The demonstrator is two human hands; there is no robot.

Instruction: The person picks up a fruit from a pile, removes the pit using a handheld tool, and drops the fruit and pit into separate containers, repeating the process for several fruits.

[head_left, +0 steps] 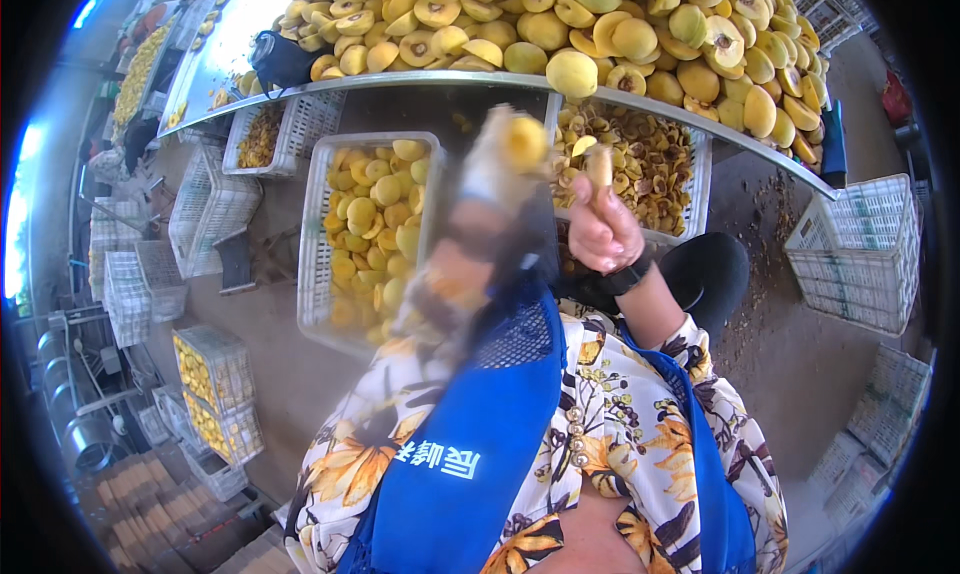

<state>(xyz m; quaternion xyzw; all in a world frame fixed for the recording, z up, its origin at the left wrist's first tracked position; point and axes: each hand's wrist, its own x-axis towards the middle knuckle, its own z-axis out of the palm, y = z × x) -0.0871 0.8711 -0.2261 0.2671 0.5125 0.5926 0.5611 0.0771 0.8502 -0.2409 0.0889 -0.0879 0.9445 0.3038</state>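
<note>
My left hand (pixel 500 159), smeared by motion and seemingly in a pale glove, is closed round a yellow peach half (pixel 527 144) between two crates. To its right, my bare right hand (pixel 606 229) has curled fingers round a short tan rod-like thing (pixel 600 167) that points upward; whether it is a tool's handle cannot be told. Below on the left stands a white crate (pixel 308 244) of yellow peach halves. Brownish peach scraps (pixel 640 164) fill another crate (pixel 702 179) behind my right hand. A yellow piece (pixel 584 146) shows beside the rod's tip.
A metal-edged table (pixel 400 77) runs across the far side, heaped with cut peaches (pixel 560 24). On its left part lies a black object (pixel 281 60). White crates (pixel 855 259) stand at the right, and more stacked crates (pixel 215 389) at the left. Scraps litter the floor at right.
</note>
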